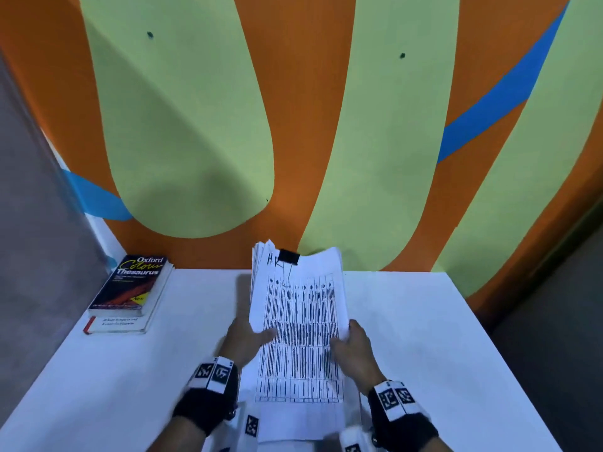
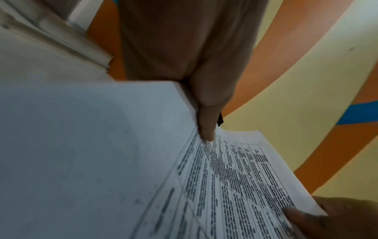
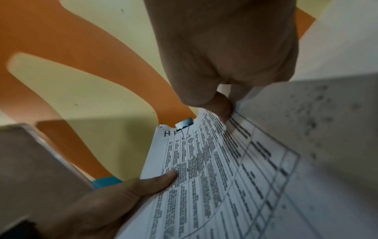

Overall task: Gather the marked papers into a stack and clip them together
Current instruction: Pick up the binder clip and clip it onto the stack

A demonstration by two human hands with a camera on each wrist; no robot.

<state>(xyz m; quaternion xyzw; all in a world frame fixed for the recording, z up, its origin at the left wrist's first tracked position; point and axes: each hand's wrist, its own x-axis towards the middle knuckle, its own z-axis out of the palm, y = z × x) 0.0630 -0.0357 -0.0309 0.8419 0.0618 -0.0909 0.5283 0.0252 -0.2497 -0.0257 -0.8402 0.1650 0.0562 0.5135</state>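
A stack of printed papers [image 1: 298,321] with tables and a handwritten "H" at its top is lifted off the white table [image 1: 424,337], tilted up toward the wall. A black binder clip [image 1: 289,256] sits on the stack's far edge, left of centre, also seen in the right wrist view as the clip [image 3: 184,124]. My left hand [image 1: 248,337] holds the stack's left edge, thumb on the top sheet [image 2: 206,127]. My right hand [image 1: 354,345] holds the right edge, thumb [image 3: 224,108] on top. Both sets of fingers are hidden under the stack [image 3: 214,177].
An Oxford Colour Thesaurus [image 1: 133,283] lies on another book [image 1: 119,324] at the table's far left. The orange, green and blue wall [image 1: 195,125] stands right behind the table. A grey panel [image 1: 32,223] closes the left side.
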